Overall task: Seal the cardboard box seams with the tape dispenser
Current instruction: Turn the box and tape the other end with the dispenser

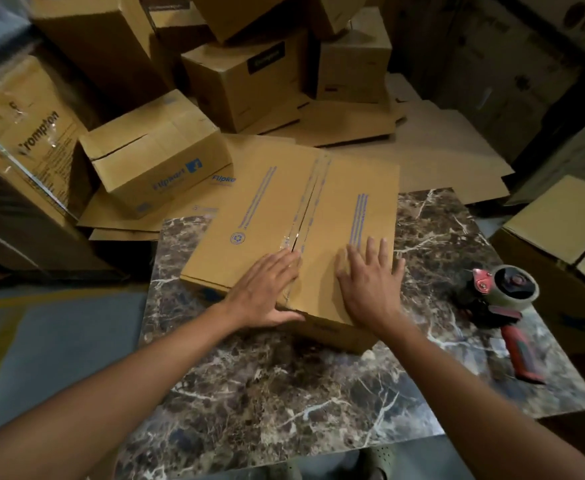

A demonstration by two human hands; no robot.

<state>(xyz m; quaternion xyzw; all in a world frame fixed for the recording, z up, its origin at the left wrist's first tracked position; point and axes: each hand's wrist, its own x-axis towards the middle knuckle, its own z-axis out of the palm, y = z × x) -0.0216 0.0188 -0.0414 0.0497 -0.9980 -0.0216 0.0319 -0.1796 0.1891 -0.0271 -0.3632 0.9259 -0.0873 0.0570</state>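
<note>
A brown cardboard box (267, 209) with blue print lies on the marble table (284, 393), its two top flaps closed along a centre seam (310, 202) that carries clear tape. My left hand (263, 289) rests flat on the near end of the seam, fingers spread. On the right flap, my right hand (367, 278) presses down flat, holding nothing. The red-handled tape dispenser (506, 306) with its roll lies on the table to the right of the box, untouched.
Stacked cardboard boxes (159, 157) and flattened cardboard sheets (422, 147) crowd the floor behind and left of the table. More boxes (561, 220) stand at the right. A plastic-wrapped carton (24, 133) leans at the far left.
</note>
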